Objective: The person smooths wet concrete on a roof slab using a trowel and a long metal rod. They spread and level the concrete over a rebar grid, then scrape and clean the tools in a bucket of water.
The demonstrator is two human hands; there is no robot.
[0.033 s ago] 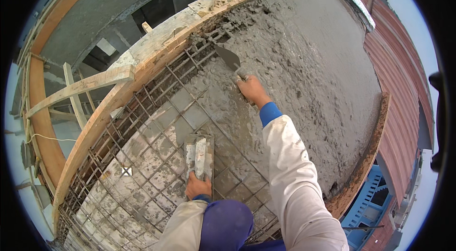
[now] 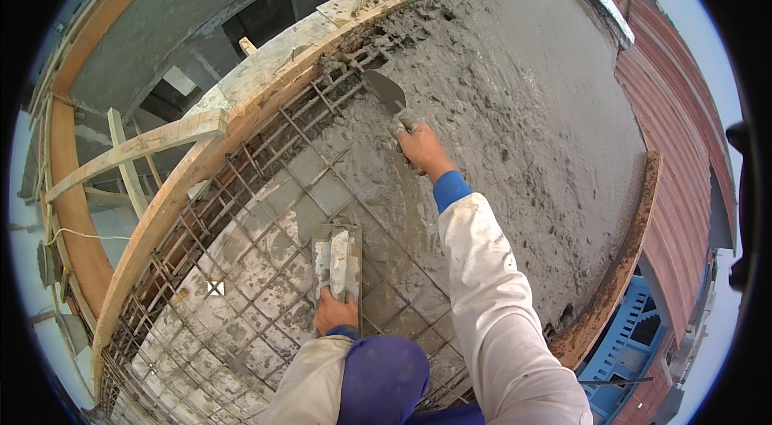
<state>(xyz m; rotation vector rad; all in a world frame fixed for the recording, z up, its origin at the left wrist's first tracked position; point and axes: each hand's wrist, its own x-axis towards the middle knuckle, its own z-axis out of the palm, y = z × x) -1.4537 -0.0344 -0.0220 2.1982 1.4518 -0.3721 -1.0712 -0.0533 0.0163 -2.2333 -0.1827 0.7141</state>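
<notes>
My right hand [image 2: 423,150] is wrapped round the handle of a pointed trowel [image 2: 388,92]. Its grey blade points up and left, at the edge of the wet concrete [image 2: 515,127], close to bare bars. Lower in the picture, my left hand [image 2: 335,314] grips a rectangular plastering float [image 2: 324,252], smeared with cement, over the steel rebar grid [image 2: 265,264]. Whether the float touches the bars, I cannot tell. Rough, lumpy concrete lies around the trowel, while the far right part of it looks smooth.
A curved wooden form board [image 2: 161,208] borders the grid on the left, with timber braces [image 2: 137,143] beyond it and a drop to a lower space. A rusty edge board [image 2: 619,272] and a red corrugated roof [image 2: 675,176] are on the right. My knee [image 2: 386,377] is below.
My right hand and the trowel have shifted very slightly to the left and down. My left hand and the float have hardly moved.
</notes>
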